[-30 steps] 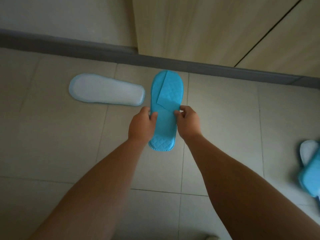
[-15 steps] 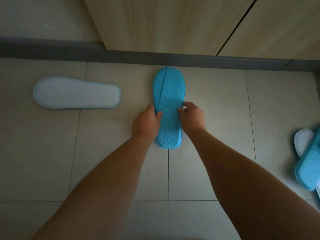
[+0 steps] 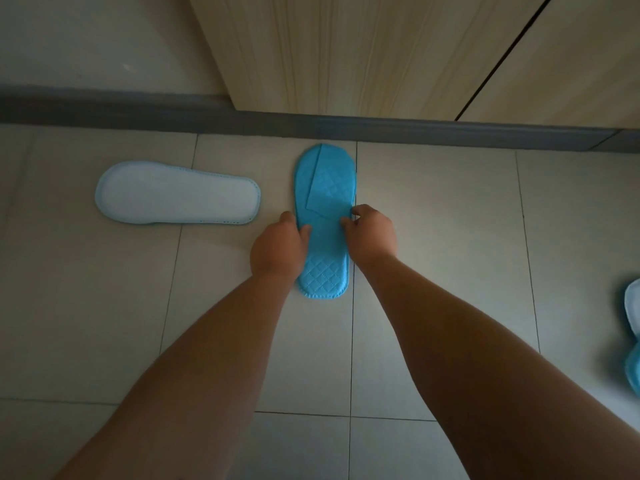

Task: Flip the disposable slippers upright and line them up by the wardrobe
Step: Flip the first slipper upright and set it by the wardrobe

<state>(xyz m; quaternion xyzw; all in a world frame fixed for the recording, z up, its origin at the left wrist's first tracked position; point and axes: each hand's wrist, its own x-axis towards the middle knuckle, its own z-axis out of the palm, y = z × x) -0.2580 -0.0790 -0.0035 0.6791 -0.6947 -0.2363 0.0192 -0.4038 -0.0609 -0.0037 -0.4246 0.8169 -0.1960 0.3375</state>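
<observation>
Both arms extended: left hand (image 3: 278,247) and right hand (image 3: 372,233) pinch the blue slipper's (image 3: 323,271) edges, fingers closed, on tiled floor (image 3: 450,220) beside the wardrobe (image 3: 346,53).

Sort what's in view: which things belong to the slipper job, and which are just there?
Part of the job:
- upright blue slipper, held at its sides by the left hand and right hand
- sole-up slipper, lying sideways
- slippers at the right edge
- wardrobe

Just there:
- grey skirting
- tiled floor

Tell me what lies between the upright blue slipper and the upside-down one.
Only bare floor tile, in the head view; the blue slipper and overturned slipper don't touch.
</observation>
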